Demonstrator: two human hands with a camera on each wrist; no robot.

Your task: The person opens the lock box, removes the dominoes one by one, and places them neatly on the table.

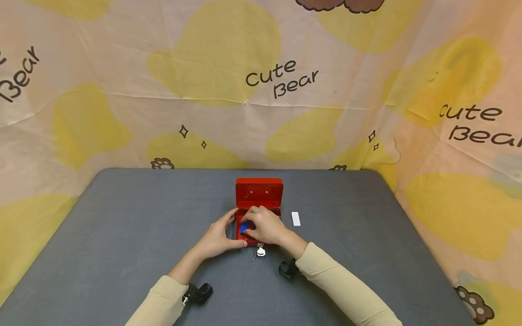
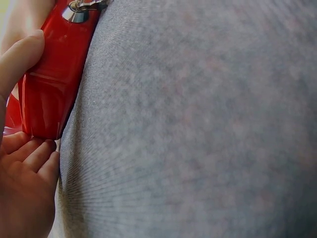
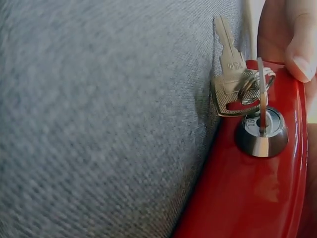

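Note:
A small red metal cash box (image 1: 259, 193) stands on the table with its lid raised. My left hand (image 1: 217, 237) holds the box at its left side, thumb at the front corner; in the left wrist view the fingers (image 2: 37, 157) touch the box's end. My right hand (image 1: 265, 225) reaches inside, thumb and fingertips pinching a small blue piece (image 1: 244, 227), whose kind is mostly hidden. A key sits in the front lock (image 3: 262, 136), and a second key (image 3: 230, 62) hangs from it on a ring.
A small white rectangular block (image 1: 295, 219) lies on the grey table (image 1: 163, 203), right of the box. Black camera mounts are on both wrists. A patterned cloth (image 1: 212, 54) rises behind the table's back edge and along the sides.

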